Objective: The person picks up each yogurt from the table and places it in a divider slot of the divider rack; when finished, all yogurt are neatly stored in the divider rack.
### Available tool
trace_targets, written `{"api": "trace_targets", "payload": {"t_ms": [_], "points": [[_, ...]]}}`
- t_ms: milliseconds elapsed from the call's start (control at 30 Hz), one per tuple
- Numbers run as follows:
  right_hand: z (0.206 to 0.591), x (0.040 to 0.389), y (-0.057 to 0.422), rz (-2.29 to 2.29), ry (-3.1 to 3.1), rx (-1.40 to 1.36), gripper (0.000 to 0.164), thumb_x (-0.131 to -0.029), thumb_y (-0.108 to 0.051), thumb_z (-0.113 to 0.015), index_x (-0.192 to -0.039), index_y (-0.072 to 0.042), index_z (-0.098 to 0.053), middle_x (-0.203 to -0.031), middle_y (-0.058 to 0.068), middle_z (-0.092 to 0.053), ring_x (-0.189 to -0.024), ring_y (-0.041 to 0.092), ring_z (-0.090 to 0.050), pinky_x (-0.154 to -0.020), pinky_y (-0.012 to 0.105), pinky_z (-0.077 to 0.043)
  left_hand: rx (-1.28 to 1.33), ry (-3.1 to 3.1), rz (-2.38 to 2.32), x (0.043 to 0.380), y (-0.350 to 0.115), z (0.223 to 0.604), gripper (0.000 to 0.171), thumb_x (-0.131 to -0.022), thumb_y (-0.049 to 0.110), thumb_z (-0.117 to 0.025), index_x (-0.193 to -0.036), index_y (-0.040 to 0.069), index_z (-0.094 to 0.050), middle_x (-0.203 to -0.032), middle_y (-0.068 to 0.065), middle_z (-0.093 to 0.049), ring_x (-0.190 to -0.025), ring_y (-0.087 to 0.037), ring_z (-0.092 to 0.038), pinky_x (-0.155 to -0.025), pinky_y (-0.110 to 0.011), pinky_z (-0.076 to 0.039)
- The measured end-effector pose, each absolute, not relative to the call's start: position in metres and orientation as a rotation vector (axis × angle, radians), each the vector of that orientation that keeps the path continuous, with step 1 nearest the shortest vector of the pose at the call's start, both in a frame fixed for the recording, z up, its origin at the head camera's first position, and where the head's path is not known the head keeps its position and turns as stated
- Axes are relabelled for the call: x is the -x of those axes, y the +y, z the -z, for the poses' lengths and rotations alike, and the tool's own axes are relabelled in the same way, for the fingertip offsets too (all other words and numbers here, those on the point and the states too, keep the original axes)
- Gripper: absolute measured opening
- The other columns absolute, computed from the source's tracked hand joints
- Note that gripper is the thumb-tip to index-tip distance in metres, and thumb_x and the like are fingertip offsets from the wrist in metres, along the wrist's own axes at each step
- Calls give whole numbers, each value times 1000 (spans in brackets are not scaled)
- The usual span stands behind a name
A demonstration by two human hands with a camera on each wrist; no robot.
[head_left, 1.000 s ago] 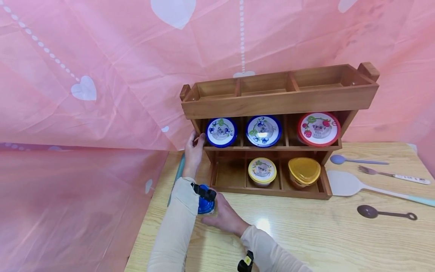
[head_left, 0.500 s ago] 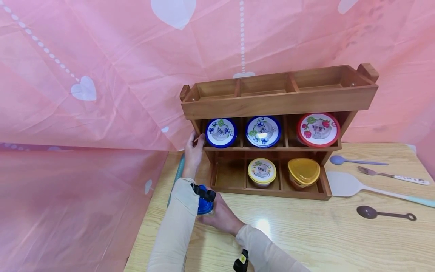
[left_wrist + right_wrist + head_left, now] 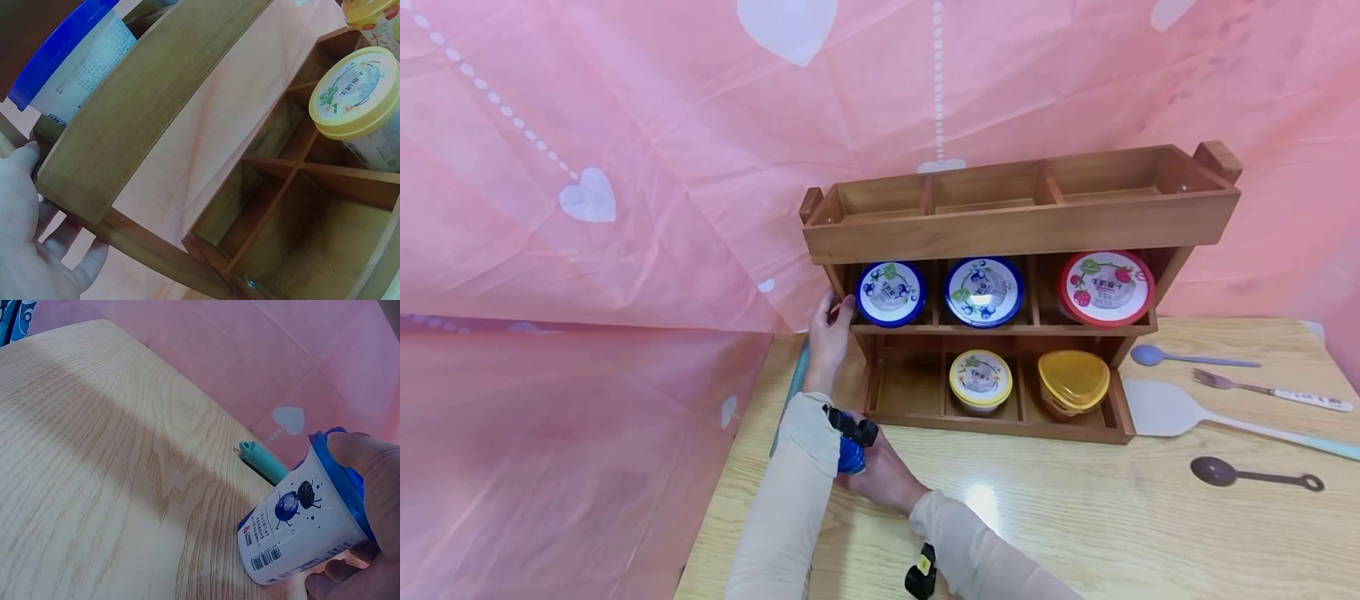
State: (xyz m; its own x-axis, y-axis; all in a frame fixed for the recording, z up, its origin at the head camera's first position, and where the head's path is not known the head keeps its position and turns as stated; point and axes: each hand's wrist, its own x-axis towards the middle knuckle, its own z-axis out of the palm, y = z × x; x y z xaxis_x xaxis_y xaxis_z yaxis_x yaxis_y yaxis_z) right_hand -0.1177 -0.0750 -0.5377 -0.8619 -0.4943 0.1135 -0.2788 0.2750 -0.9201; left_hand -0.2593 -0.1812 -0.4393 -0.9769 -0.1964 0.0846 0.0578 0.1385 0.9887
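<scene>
My left hand (image 3: 828, 342) grips the left side of a three-tier wooden rack (image 3: 1022, 235) at its middle shelf; in the left wrist view its thumb and fingers lie around the wood. Below it, my right hand (image 3: 886, 477) holds a white tub with a blue lid (image 3: 294, 519), thumb at the lid and fingers curled at the side. From the head, my left sleeve and wrist camera partly cover that tub. Two blue-lidded tubs (image 3: 891, 294) and a red-lidded tub (image 3: 1107, 288) occupy the middle shelf. A yellow-lidded tub (image 3: 981, 381) and an amber-lidded container (image 3: 1072, 382) sit on the bottom shelf.
Right of the rack lie a blue spoon (image 3: 1148, 356), a fork (image 3: 1213, 379), a white spatula (image 3: 1161, 408) and a dark spoon (image 3: 1213, 471). A teal handle (image 3: 797, 375) lies to the left of the rack. Pink cloth (image 3: 662, 208) hangs behind the wooden table (image 3: 1075, 517).
My right hand has shifted slightly left, and its fingers have closed around the blue-lidded tub. Less of the lid shows now. My left hand keeps its place on the rack.
</scene>
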Motion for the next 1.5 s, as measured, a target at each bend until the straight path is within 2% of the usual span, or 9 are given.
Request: {"api": "trace_targets", "payload": {"t_ms": [167,533,833,1167,1300,1500], "points": [[540,120,-78,1633,2335,725,91,-84,-18,-79,-154,-8,-21,-149,21,-42,-133,40,-48,-108,60,-40,-173,-2240,1951,259,-180,440,53,-100,39,-56,-149,25,-43,-149,-3,-48,-136,-24,-47,-114,-39,-39],[543,122,-79,1613,2366,708,90,-84,-16,-78,-153,-7,-22,-148,24,-41,-132,43,-49,-107,61,-40,-144,-2224,1954,262,-179,439,51,-100,38,-57,-148,24,-46,-147,-3,-51,-134,-23,-49,-113,-38,-40],[536,123,-71,1731,2273,611,86,-81,-20,-82,-150,-25,-31,-144,12,-45,-130,35,-50,-106,61,-42,-166,-2229,1973,261,-180,438,55,-98,41,-57,-149,24,-44,-149,-4,-48,-136,-24,-47,-114,-39,-39],[514,132,-58,1663,2417,561,94,-80,-19,-83,-152,-14,-24,-150,15,-38,-134,38,-44,-107,59,-42,-180,-2249,1939,260,-180,437,53,-99,42,-56,-148,27,-44,-149,-3,-49,-136,-24,-47,-113,-39,-40],[510,136,-54,1653,2484,540,95,-79,-18,-84,-152,-13,-24,-150,15,-39,-135,39,-43,-108,58,-41,-196,-2238,1946,260,-180,438,52,-99,41,-57,-148,29,-45,-148,-2,-49,-135,-23,-48,-113,-39,-41],[497,145,-41,1701,2475,358,98,-78,-18,-85,-154,-19,-23,-153,14,-35,-137,40,-42,-107,61,-41,-191,-2244,1952,259,-181,441,51,-98,44,-56,-146,34,-45,-148,2,-49,-135,-23,-47,-112,-41,-41]]}}
